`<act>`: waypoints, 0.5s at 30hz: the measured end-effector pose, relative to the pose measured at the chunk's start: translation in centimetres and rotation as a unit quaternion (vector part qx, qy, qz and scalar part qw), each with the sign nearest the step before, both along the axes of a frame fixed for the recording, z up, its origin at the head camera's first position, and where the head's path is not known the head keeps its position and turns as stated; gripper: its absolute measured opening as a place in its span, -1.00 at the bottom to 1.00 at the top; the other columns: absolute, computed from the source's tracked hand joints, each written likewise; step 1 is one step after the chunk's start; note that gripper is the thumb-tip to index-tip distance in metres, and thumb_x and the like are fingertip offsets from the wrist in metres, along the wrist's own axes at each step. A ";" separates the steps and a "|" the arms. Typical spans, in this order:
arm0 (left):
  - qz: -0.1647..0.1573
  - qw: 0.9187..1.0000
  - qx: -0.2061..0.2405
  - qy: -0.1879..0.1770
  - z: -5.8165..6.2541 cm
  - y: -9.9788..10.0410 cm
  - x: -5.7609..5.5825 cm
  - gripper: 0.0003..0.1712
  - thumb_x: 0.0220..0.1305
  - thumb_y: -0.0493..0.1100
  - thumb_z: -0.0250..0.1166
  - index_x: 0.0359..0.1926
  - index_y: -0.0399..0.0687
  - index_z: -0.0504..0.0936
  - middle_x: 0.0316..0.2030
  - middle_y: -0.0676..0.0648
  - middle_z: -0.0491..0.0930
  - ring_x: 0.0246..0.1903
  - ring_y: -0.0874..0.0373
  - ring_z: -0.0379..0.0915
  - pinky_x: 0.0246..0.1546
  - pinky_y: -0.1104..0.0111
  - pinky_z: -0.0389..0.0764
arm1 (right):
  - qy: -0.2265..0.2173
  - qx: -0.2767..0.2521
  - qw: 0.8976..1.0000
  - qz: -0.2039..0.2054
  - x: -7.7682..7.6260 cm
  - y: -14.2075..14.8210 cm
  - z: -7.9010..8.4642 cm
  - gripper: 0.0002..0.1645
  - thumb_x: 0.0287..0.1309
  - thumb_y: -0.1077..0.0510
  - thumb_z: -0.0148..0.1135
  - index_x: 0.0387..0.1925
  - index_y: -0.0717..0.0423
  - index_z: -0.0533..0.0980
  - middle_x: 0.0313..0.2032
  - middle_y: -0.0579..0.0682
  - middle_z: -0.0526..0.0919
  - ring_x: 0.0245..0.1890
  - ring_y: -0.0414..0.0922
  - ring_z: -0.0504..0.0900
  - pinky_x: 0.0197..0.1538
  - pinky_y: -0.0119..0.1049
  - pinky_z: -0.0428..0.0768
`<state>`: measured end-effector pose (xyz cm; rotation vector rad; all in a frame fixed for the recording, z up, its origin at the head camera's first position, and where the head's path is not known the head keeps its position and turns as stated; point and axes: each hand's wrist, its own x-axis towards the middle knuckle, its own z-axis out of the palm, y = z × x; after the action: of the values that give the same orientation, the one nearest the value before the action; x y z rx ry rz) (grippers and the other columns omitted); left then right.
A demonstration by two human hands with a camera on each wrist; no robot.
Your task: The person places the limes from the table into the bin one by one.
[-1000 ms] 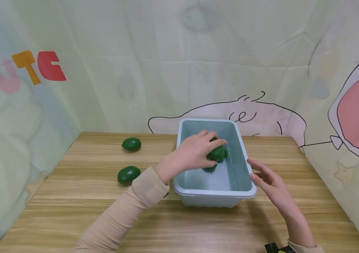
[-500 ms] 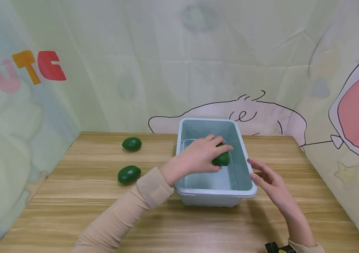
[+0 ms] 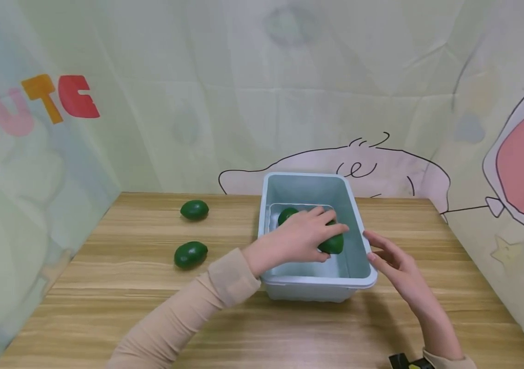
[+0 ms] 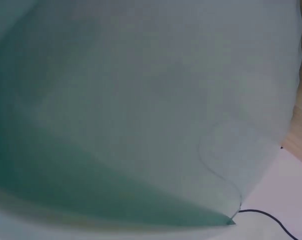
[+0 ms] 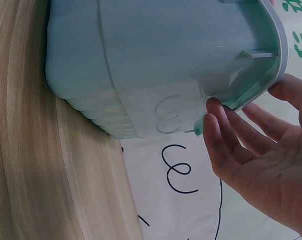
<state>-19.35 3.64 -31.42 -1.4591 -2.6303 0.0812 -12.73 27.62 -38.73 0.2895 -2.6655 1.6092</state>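
Observation:
Inside the light blue plastic bin, my left hand grips a dark green oval fruit, its fingers over the top and its thumb at the near side. Another green fruit lies in the bin behind the hand, partly hidden by it. My right hand holds the bin's right rim; in the right wrist view its thumb lies at the rim and its fingers curl under it. Only the blurred bin wall fills most of the left wrist view, with no hand showing.
Two more dark green fruits, a far one and a nearer one, lie left of the bin on the wood-grain table. A printed cloth backdrop rises behind the table and along its sides.
My left hand has moved right and nearer within the bin with the green fruit in its grip. Another fruit has come into sight behind it. My right hand stays at the rim.

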 end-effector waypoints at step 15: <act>-0.017 1.000 -0.013 0.005 -0.5 0.5 0.5 -0.28 0.15 0.16 0.33 0.32 0.22 0.37 0.11 0.03 0.47 -0.02 0.15 0.41 -0.15 0.40 0.58 | 0.004 0.000 1.000 0.004 0.0 0.1 -0.1 -0.42 0.41 0.02 -0.01 0.40 -0.01 0.23 0.35 0.17 0.32 0.00 -0.50 0.51 -0.01 -0.48 0.52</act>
<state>-18.83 4.13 -31.89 -1.5073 -2.6058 0.1184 -12.71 27.68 -38.80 0.3069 -2.6610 1.6071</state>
